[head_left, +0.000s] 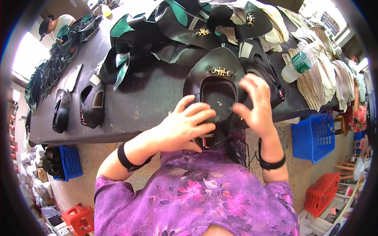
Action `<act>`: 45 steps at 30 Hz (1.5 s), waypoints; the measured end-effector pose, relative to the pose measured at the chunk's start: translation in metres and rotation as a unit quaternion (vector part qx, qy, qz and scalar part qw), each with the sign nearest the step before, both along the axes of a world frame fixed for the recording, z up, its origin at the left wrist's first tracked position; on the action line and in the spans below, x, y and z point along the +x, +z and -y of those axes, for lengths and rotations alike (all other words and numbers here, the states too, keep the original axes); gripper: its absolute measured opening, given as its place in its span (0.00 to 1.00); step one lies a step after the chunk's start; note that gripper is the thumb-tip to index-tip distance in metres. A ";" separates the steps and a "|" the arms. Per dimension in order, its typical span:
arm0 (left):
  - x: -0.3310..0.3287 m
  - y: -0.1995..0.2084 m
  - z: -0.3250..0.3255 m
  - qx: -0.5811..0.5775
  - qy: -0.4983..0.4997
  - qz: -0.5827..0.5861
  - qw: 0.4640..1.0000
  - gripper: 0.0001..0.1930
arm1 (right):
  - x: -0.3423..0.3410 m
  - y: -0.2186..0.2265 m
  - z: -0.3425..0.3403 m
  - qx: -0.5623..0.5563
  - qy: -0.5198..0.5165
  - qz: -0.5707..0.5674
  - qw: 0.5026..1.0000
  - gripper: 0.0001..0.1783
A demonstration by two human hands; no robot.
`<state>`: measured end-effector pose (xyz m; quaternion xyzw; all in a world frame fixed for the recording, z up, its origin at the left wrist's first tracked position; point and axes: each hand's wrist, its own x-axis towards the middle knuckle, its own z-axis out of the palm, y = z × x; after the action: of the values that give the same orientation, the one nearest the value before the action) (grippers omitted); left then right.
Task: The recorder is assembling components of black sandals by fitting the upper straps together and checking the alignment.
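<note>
A black shoe upper [193,82] with a gold-coloured chain ornament [220,71] lies at the table's near edge, its rounded front pointing away from me. My left hand [188,125] lies across its left side near the back end. The fingers are spread over the opening, and the thumb is lower, by the heel part. Over the upper's right side, my right hand [256,103] is raised with fingers and thumb apart, nothing between them. Whether its fingertips touch the upper, I cannot tell. A second black upper [264,67] lies just right of it.
More black uppers with green lining [179,23] are heaped farther back. Two finished-looking black shoe pieces [92,104] sit at left. Stacked pale pieces [321,88] and a plastic bottle [298,65] are at right. Blue crates [314,137] stand beside the table; a person [59,25] is far left.
</note>
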<state>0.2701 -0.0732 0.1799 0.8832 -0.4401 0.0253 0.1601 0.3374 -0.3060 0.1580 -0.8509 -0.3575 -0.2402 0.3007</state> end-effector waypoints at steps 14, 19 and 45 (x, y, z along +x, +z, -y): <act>0.063 0.021 0.024 0.133 -0.058 0.019 0.989 0.08 | -0.062 0.000 0.002 -0.123 0.171 -0.157 0.965 0.09; 0.081 0.022 0.055 0.267 -0.154 0.012 0.951 0.03 | -0.066 -0.001 0.004 -0.118 0.161 -0.154 0.968 0.09; 0.104 0.002 0.056 0.003 -0.140 -0.289 0.947 0.07 | -0.069 -0.008 0.055 0.058 0.041 -0.243 0.967 0.12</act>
<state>0.3738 -0.1289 0.1815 0.7827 -0.4941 -0.2550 0.2796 0.2681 -0.3614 0.1502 -0.8492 -0.2940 -0.0339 0.4373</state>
